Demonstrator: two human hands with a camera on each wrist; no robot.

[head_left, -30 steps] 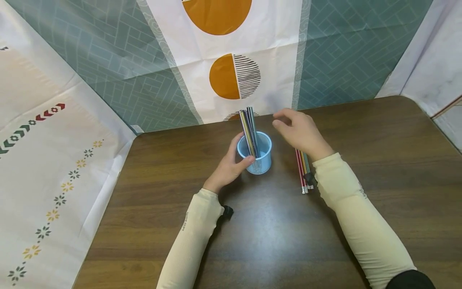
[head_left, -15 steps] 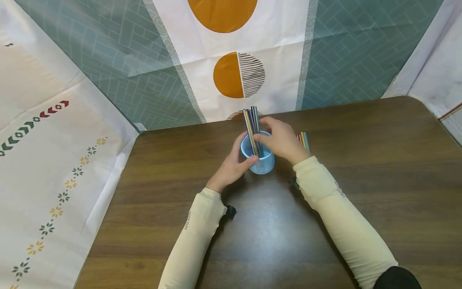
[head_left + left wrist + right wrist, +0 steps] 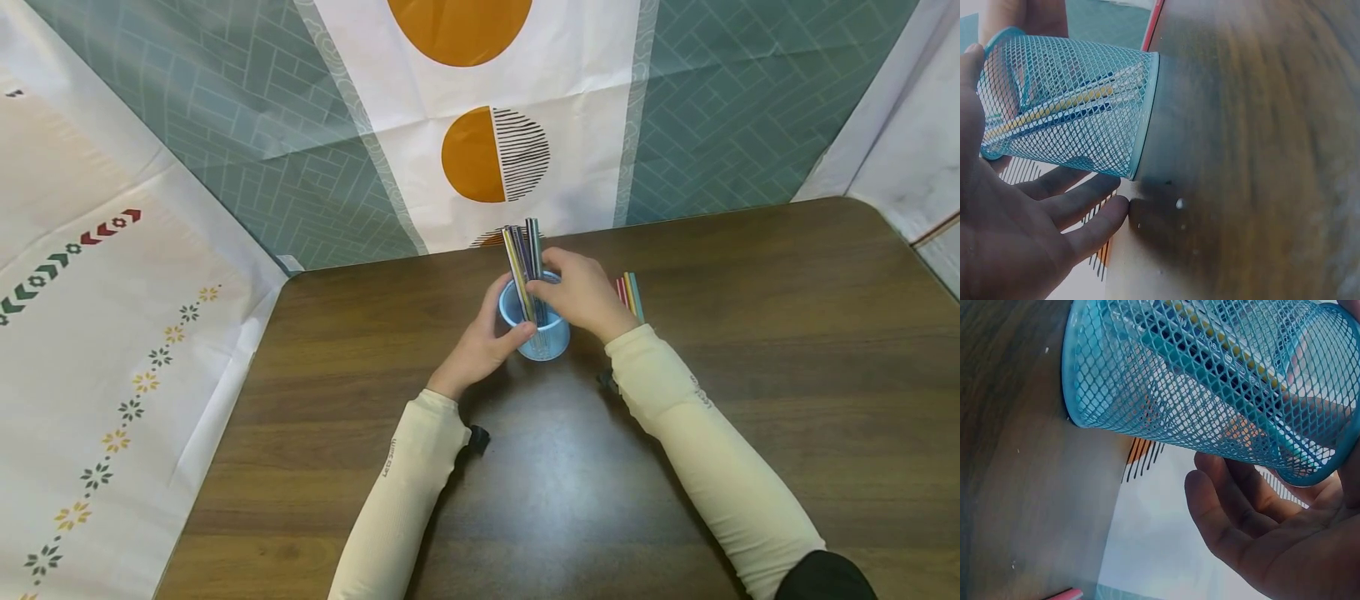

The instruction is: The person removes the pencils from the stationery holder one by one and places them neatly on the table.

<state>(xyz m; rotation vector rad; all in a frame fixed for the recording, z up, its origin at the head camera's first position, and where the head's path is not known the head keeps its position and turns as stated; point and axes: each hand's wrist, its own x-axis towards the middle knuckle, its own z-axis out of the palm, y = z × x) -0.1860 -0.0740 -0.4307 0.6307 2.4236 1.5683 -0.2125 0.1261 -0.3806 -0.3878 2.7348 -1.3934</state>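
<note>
A light-blue mesh pencil cup [image 3: 547, 343] stands upright near the table's far edge. My left hand [image 3: 480, 346] grips its left side, thumb at the near rim; in the left wrist view other fingers extend beside the mesh [image 3: 1085, 69]. Several dark, yellow and teal pencils [image 3: 519, 258] lean inside, tops above the rim. At the cup's right, my right hand [image 3: 588, 292] pinches some of these pencils, its thumb across them; its fingertip contact is partly hidden. In the right wrist view, its lower fingers [image 3: 1210, 512] curl beside the mesh cup [image 3: 1166, 406].
Several loose pencils [image 3: 630, 292], red, yellow and teal, lie on the table to the right, partly hidden behind the right forearm. The brown wooden table [image 3: 360, 375] meets a patterned cloth backdrop [image 3: 315, 200] at its far edge.
My right hand has moved left from above the loose pencils to the pencils in the cup. Those pencils have spread slightly. The left hand still holds the cup.
</note>
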